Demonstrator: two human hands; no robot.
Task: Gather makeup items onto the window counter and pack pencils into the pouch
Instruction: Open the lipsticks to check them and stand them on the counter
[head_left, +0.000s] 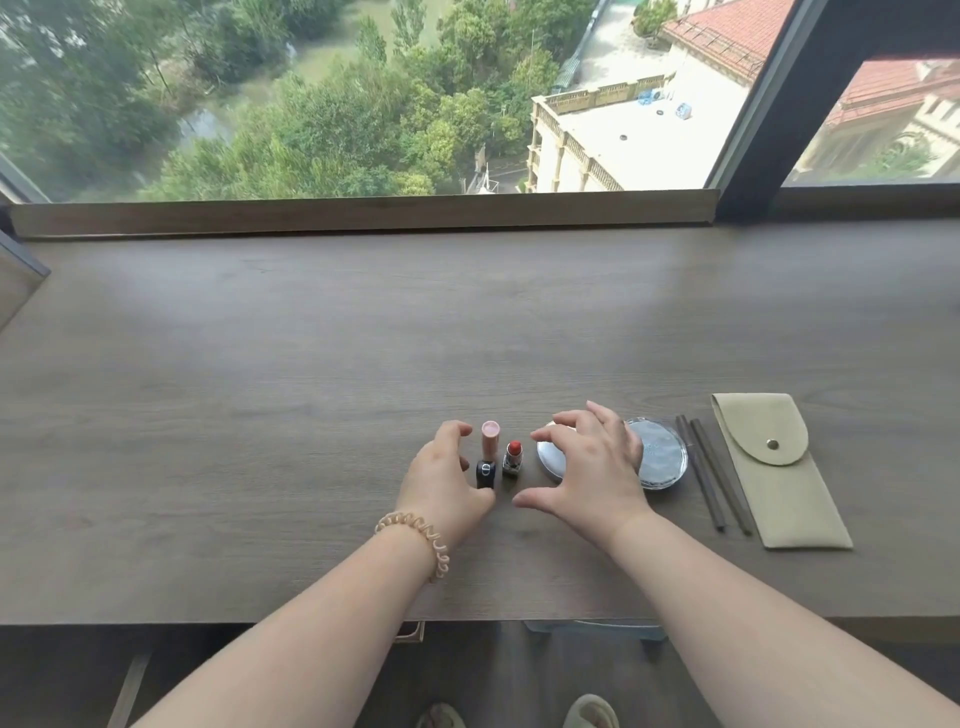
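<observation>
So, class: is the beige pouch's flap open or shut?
Shut: the pouch lies flat, its flap folded down with the snap showing on it; both pencils lie outside.

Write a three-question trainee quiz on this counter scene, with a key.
1. True or false: the pouch flap is snapped shut.
2. Which lies nearest the pouch? A) red lipstick B) pencils C) white compact
3. Fill in: the left hand and right hand are both ____, holding nothing.

Key: 1 true; 2 B; 3 open
</observation>
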